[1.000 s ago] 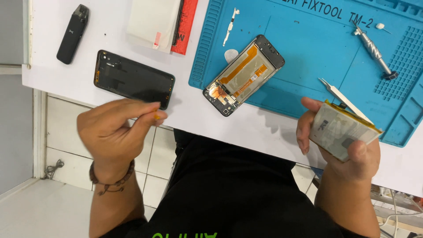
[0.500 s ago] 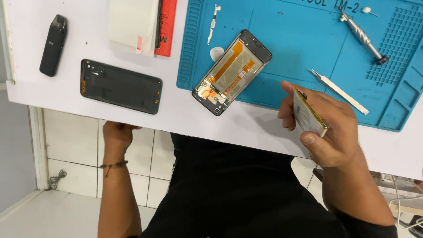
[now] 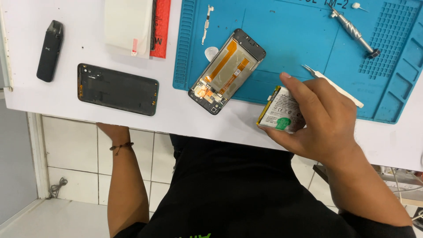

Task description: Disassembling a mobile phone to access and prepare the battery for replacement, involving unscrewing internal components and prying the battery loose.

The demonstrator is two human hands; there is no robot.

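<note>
My right hand [image 3: 319, 119] grips a flat white phone battery [image 3: 280, 112] with a yellow edge, held just over the table's near edge beside the blue mat [image 3: 286, 35]. An opened phone frame [image 3: 227, 70] with orange flex cables lies tilted on the mat's lower left corner, a short way left of the battery. My left hand is hidden under the white table; only its forearm and a wrist band [image 3: 121, 147] show below the table edge. A black phone back cover [image 3: 117, 89] lies on the table above that wrist.
Tweezers [image 3: 335, 86] and a metal screwdriver [image 3: 354, 31] lie on the mat's right part. A thin metal strip [image 3: 207, 24] lies at the mat's left. A small black device [image 3: 50, 50], a clear screen protector [image 3: 128, 26] and a red packet [image 3: 161, 28] sit at the table's left.
My left hand dropped from beside the table to under its edge. My right hand carried the battery up and left, nearer the phone frame, and the view shifted.
</note>
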